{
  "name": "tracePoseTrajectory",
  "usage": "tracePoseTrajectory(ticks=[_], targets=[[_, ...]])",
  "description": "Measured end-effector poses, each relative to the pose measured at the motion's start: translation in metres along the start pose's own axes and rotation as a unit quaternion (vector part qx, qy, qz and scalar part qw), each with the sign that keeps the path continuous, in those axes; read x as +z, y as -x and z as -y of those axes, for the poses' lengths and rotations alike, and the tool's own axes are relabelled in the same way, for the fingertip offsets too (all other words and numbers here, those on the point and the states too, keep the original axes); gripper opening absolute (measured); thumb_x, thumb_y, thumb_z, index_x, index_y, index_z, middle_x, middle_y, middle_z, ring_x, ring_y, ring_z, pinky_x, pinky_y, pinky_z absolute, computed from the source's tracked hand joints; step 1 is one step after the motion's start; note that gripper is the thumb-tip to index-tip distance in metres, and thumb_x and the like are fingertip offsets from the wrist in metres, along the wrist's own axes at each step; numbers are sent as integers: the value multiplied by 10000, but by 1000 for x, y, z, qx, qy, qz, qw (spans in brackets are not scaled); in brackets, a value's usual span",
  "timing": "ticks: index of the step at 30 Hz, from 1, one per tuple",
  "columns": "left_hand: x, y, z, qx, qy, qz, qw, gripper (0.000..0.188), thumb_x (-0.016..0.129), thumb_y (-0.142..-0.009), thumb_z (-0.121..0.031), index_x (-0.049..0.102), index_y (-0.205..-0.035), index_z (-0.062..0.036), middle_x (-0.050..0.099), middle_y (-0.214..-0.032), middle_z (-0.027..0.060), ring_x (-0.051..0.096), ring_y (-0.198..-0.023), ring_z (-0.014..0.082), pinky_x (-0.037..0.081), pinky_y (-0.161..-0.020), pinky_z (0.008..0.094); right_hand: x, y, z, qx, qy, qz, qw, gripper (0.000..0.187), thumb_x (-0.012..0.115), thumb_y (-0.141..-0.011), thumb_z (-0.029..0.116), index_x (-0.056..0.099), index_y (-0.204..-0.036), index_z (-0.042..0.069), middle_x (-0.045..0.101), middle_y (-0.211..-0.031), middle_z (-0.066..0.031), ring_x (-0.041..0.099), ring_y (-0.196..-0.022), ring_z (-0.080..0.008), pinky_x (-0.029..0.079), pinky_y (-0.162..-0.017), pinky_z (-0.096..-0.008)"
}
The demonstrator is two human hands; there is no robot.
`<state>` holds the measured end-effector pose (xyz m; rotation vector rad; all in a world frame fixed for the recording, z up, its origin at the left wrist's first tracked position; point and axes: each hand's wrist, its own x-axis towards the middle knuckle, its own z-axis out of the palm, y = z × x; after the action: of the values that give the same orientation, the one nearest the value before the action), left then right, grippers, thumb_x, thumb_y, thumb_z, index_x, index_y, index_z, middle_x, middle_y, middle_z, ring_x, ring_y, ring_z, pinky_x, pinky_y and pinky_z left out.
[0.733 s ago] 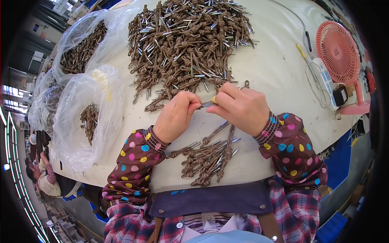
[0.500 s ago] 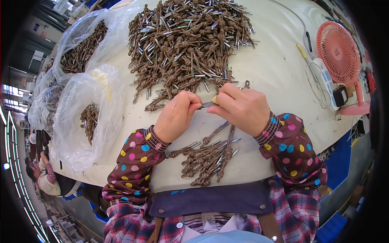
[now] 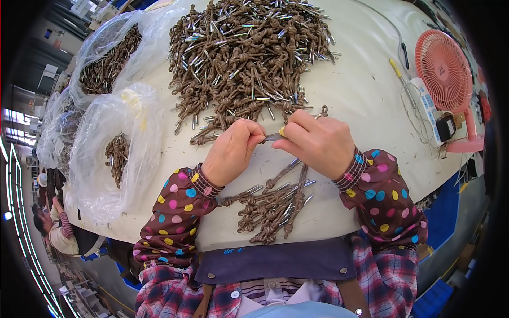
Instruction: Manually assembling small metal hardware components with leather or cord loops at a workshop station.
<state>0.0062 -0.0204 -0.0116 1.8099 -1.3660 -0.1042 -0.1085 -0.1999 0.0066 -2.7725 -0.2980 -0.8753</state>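
Observation:
My left hand (image 3: 231, 151) is closed in a pinch, thumb against fingers, on a short brown cord (image 3: 262, 141) that is almost wholly hidden. Opposite it, my right hand (image 3: 319, 143) grips a small tool (image 3: 274, 137) with a flat grey metal end and a bit of yellow by the fingers. The metal end meets the cord at my left fingertips. Below both hands lies a small group of knotted brown cords (image 3: 265, 209) with shiny metal tips. Just beyond them spreads a large heap of the same knotted cords (image 3: 238, 63).
Clear plastic bags (image 3: 95, 159) with more cords stand at the left of the pale table (image 3: 366, 95). To the right are a pink fan (image 3: 442, 66), a white power strip (image 3: 424, 108), a yellow-handled tool (image 3: 394, 67) and a black pen (image 3: 404, 54). Another person (image 3: 61, 236) sits far left.
Both hands hold nearly the same place and grip, with only a very slight shift. The cords on the table lie as before.

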Motion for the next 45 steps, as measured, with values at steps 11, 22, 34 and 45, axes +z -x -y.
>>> tracePoseTrajectory(ticks=[11,22,34,45], targets=[[1,1,0,16,19,-13,1000,130,576,-864,-3,466,-928,-24,578,-887,110,559,-773,272,468,-700,330,-1,-1,0,-4,-20,-14,1000,275,741,-716,294,540,-747,110,530,-763,-4,529,-513,-163,406,-462,-274],[0,1,1,2,31,-68,997,107,560,-866,15,474,-902,-37,595,-927,108,565,-808,275,471,-721,334,-4,-3,-5,276,-376,125,876,293,782,-728,170,615,-911,14,596,-734,-36,522,-595,-68,443,-564,-210],[2,-33,-10,78,-168,121,975,228,642,-743,-69,636,-967,-109,549,-951,42,527,-914,238,438,-827,339,-19,1,-15,80,-401,211,888,282,791,-720,195,603,-870,47,585,-706,-44,549,-600,-156,455,-565,-265],[24,-50,2,127,-185,214,951,142,676,-754,-156,616,-878,-118,526,-928,38,520,-909,228,427,-812,340,-23,14,-80,296,-107,216,924,282,750,-721,192,614,-886,8,631,-662,-103,624,-630,-256,478,-597,-331]])
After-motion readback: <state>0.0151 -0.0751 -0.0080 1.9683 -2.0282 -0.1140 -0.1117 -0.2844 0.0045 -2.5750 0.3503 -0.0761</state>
